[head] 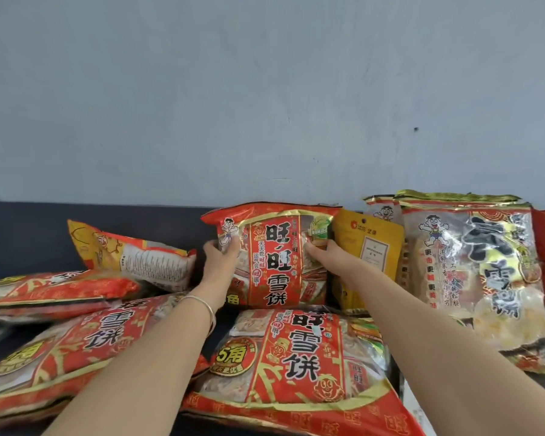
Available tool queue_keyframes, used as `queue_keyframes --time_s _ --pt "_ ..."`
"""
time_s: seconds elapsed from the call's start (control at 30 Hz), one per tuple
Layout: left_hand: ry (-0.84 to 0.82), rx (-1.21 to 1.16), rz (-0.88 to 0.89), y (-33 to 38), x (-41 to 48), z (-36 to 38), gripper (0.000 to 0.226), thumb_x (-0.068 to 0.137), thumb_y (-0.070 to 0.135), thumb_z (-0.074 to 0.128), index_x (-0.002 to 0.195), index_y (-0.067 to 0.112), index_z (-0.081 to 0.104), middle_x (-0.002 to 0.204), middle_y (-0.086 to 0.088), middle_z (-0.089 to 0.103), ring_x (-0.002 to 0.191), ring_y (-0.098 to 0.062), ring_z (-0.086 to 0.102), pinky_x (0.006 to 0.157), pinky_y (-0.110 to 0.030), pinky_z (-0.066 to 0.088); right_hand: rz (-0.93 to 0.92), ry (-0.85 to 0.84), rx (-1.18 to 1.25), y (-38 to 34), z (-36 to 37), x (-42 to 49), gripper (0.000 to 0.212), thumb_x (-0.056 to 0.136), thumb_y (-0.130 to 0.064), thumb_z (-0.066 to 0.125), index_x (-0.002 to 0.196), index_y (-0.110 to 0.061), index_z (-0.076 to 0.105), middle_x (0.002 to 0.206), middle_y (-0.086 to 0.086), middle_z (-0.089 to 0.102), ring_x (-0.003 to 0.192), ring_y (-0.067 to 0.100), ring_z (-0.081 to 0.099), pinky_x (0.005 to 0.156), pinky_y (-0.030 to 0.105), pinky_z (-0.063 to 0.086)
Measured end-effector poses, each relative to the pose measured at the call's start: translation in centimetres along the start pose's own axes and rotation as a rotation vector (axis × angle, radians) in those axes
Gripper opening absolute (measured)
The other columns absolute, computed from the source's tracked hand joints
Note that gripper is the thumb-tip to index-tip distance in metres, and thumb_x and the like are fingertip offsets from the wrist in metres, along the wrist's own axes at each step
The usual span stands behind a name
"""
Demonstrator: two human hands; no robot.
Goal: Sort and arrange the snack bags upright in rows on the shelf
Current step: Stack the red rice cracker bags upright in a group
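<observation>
Two hands on one bag. Left hand (221, 135) grips the held bag (276, 256) at its upper left edge, fingers curled onto the front face beside the printed cartoon figure. Right hand (318, 133) grips the upper right edge, fingers closed on it, in the narrow space between that bag and the pouch (370, 247).

Held bag: red, upright, front face to camera, at middle back of the shelf (29, 240), top just below the line where the wall (265, 89) begins. Its bottom edge is hidden behind the front bag (296, 366), so contact with the shelf cannot be told.

Pouch: yellow, upright, just right of the held bag. Tall bag (472, 272): upright, right of the pouch, another bag close behind it.

Front bag lies flat below the held bag. Left bag (60, 350) lies flat under the left forearm. Tilted bag (132, 250), yellow and red, leans at back left, apart from the held bag.

Bracelet (202, 305) on the left wrist.
</observation>
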State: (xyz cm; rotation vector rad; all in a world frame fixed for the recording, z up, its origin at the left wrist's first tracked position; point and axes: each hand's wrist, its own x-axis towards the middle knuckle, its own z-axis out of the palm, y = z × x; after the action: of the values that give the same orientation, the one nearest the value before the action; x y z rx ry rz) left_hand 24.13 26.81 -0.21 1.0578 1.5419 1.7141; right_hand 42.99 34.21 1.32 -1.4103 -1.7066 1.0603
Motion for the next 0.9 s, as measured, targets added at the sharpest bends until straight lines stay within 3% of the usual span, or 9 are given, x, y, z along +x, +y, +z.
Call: queue_keyframes --time_s 0.13,0.27,0.33,0.4,0.5,0.63,0.73,0.83,0.9 --pt "-0.093 0.114 -0.091 0.2 1.7 0.2 0.068 0.096 0.050 0.040 0.147 0.013 0.016 0.146 -0.010 0.037 0.132 -0.032 0.038 0.107 -0.042 0.032 0.020 0.073 -0.147 0.3 0.7 1.2 0.066 0.097 -0.053 0.039 0.147 -0.011 0.027 0.148 0.014 0.038 0.133 0.035 0.040 0.111 0.044 0.033" --pt "-0.024 0.255 -0.113 1.2 3.0 1.0 0.072 0.093 0.046 0.051 0.144 0.010 0.016 0.147 -0.017 0.031 0.127 -0.036 0.041 0.098 -0.045 0.039 0.030 0.239 -0.371 0.0 -0.4 1.8 0.072 0.096 -0.062 0.028 0.136 -0.003 0.041 0.131 0.018 0.054 0.116 0.034 0.054 0.093 0.041 0.047" --pt "0.172 0.403 0.120 0.8 2.3 1.0 0.056 0.088 0.038 0.061 0.127 0.011 0.032 0.133 -0.016 0.039 0.107 -0.032 0.051 0.081 -0.041 0.044 0.048 0.238 -0.499 -0.2 -0.4 1.8 0.072 0.097 -0.061 0.025 0.136 -0.003 0.044 0.129 0.018 0.056 0.114 0.034 0.055 0.091 0.040 0.048" --pt "0.339 0.745 0.542 0.1 1.9 0.9 0.046 0.084 0.033 0.068 0.114 0.011 0.042 0.119 -0.013 0.045 0.100 -0.029 0.051 0.075 -0.037 0.045 0.057 0.240 -0.562 -0.4 -0.3 1.5 0.068 0.098 -0.058 0.023 0.137 -0.005 0.044 0.130 0.019 0.054 0.115 0.035 0.054 0.094 0.045 0.049" --pt "0.121 1.184 0.904 -0.8 2.1 1.4 0.047 0.087 0.036 0.061 0.127 0.019 0.043 0.127 -0.007 0.045 0.114 -0.026 0.045 0.088 -0.040 0.044 0.071 0.262 -0.600 -0.8 -0.2 0.7 0.068 0.098 -0.058 0.024 0.138 -0.007 0.043 0.131 0.019 0.053 0.112 0.037 0.056 0.093 0.049 0.051" --pt "-0.200 1.206 0.628 -2.5 3.1 1.8 0.049 0.097 0.035 0.041 0.143 0.024 0.025 0.146 -0.008 0.025 0.134 -0.027 0.026 0.101 -0.049 0.038 0.116 0.213 -0.574 -0.3 0.5 -0.1 0.066 0.099 -0.055 0.024 0.136 -0.004 0.044 0.127 0.020 0.054 0.112 0.036 0.057 0.094 0.049 0.051" --pt "-0.337 1.256 0.527 -2.2 3.1 1.7 0.059 0.097 0.038 0.040 0.148 0.024 0.015 0.155 -0.008 0.009 0.142 -0.029 0.014 0.110 -0.054 0.024 0.152 0.226 -0.691 -0.1 0.0 -1.2 0.056 0.100 -0.052 0.029 0.110 -0.004 0.056 0.092 0.013 0.064 0.087 0.030 0.067 0.086 0.045 0.055" --pt "-0.330 1.289 0.520 -1.3 2.2 1.3 0.064 0.094 0.040 0.049 0.148 0.026 0.018 0.156 -0.009 0.008 0.144 -0.030 0.012 0.112 -0.057 0.014 0.179 0.026 -0.756 0.1 -0.9 -2.8 0.046 0.100 -0.037 0.042 0.096 0.001 0.066 0.090 0.014 0.072 0.079 0.027 0.072 0.080 0.040 0.058" --pt "-0.178 1.312 0.683 -0.9 1.0 1.0 0.052 0.091 0.038 0.053 0.138 0.023 0.035 0.145 -0.010 0.030 0.134 -0.030 0.030 0.108 -0.051 0.029 0.177 -0.175 -0.811 0.6 -0.7 -3.7 0.033 0.099 -0.026 0.049 0.107 0.000 0.067 0.106 0.014 0.071 0.092 0.025 0.070 0.082 0.036 0.057"
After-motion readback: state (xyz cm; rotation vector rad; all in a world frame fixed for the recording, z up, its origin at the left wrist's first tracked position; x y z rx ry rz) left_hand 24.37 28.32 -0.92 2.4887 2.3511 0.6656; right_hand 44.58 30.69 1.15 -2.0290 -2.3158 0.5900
